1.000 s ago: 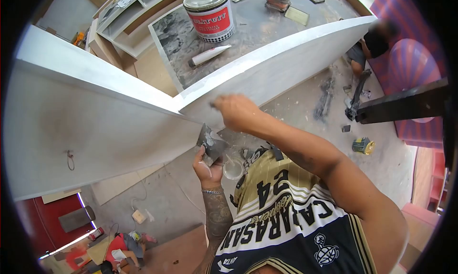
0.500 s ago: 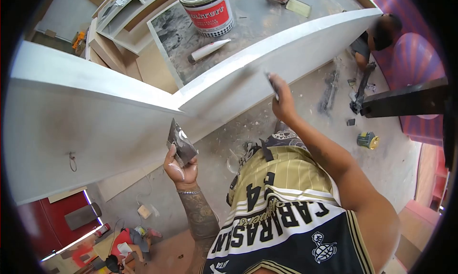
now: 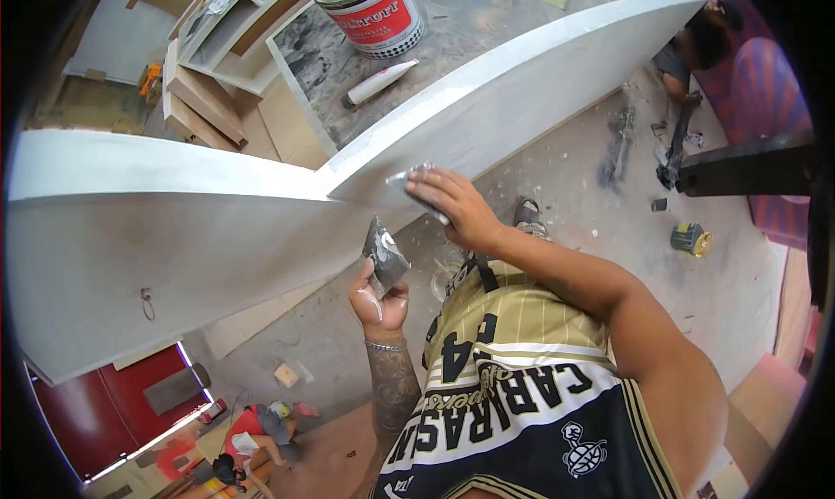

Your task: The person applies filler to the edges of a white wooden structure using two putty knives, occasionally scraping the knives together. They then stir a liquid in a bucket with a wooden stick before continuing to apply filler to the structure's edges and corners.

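Note:
A large white-coated cabinet (image 3: 174, 229) fills the left and middle, its two side panels meeting at a corner near the centre. My right hand (image 3: 448, 199) presses a putty knife (image 3: 409, 179) flat against the right panel, close to that corner. Just below, my left hand (image 3: 378, 299) holds up a dark, putty-smeared metal scraper plate (image 3: 383, 254), clear of the panel.
On the grey top beyond the panel stand a red-labelled can (image 3: 370, 14) and a white tube (image 3: 378, 83). Another person (image 3: 696, 51) crouches on the dusty floor at upper right near tools and a black beam (image 3: 748, 164). A yellow device (image 3: 691, 238) lies on the floor.
My right hand has swept left along the panel, from its middle back to the corner. My left hand with the scraper plate has moved right, closer to it.

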{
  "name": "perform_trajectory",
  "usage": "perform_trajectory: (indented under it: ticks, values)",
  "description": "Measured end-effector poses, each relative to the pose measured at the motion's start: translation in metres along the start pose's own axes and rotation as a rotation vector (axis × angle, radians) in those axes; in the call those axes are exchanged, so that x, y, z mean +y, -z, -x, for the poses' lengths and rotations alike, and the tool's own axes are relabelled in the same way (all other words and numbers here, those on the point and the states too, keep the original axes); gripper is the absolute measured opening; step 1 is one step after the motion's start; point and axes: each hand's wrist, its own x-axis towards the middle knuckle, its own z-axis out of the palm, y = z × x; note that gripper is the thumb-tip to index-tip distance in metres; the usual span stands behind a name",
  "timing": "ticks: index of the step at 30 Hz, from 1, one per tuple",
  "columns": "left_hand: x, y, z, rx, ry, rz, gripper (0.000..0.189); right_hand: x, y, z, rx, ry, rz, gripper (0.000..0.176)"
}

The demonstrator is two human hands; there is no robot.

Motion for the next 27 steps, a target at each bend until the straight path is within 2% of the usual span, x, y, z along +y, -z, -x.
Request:
perform_trajectory:
  ticks: [2, 4, 7, 8, 10, 12, 14, 16, 17, 19, 21, 23, 26, 27]
  values:
    - [-0.004, -0.002, -0.004, -0.004, 0.032, 0.020, 0.025, -0.020, 0.017, 0.008, -0.123, 0.073, -0.119, 0.073]
    - [-0.007, -0.006, -0.009, -0.094, 0.069, 0.048, 0.025, -0.027, 0.032, 0.017, -0.296, 0.131, -0.211, 0.073]
    - [-0.004, -0.026, -0.002, -0.178, 0.025, 0.001, 0.024, 0.026, 0.025, 0.056, -0.556, 0.013, -0.083, 0.075]
    - [-0.002, -0.036, 0.002, -0.197, -0.008, -0.027, 0.024, 0.045, 0.022, 0.070, -0.516, -0.238, -0.164, 0.073]
    - [-0.001, -0.053, 0.004, -0.099, -0.082, -0.057, 0.024, 0.072, 0.016, 0.070, -0.048, -0.420, -0.269, 0.061]
    - [-0.002, -0.058, 0.005, -0.034, -0.109, -0.046, 0.024, 0.084, 0.008, 0.037, 0.431, -0.650, -0.480, 0.058]
    - [-0.004, -0.055, 0.003, -0.003, -0.090, -0.049, 0.024, 0.089, 0.001, 0.011, 0.560, -0.811, -0.618, 0.066]
    - [-0.009, -0.054, 0.000, -0.001, -0.079, -0.056, 0.024, 0.082, -0.016, -0.009, 0.598, -0.676, -0.454, 0.064]
    - [-0.012, -0.052, 0.001, -0.010, -0.080, -0.055, 0.025, 0.074, -0.025, -0.011, 0.554, -0.464, -0.221, 0.059]
    - [-0.017, -0.046, 0.001, -0.036, -0.063, -0.030, 0.025, 0.065, -0.021, 0.000, 0.174, -0.257, -0.292, 0.066]
    - [-0.021, -0.041, 0.000, -0.072, -0.040, 0.025, 0.025, 0.038, -0.008, 0.007, 0.014, -0.171, -0.352, 0.073]
    - [-0.030, -0.044, 0.000, -0.001, -0.018, 0.022, 0.023, 0.015, 0.015, 0.011, -0.046, -0.044, -0.407, 0.077]
    - [-0.047, -0.049, -0.003, 0.076, -0.029, 0.008, 0.023, 0.010, 0.048, 0.020, -0.382, 0.133, -0.335, 0.077]
    - [-0.052, -0.049, -0.004, 0.094, -0.032, -0.006, 0.023, 0.023, 0.056, 0.027, -0.489, 0.128, -0.253, 0.077]
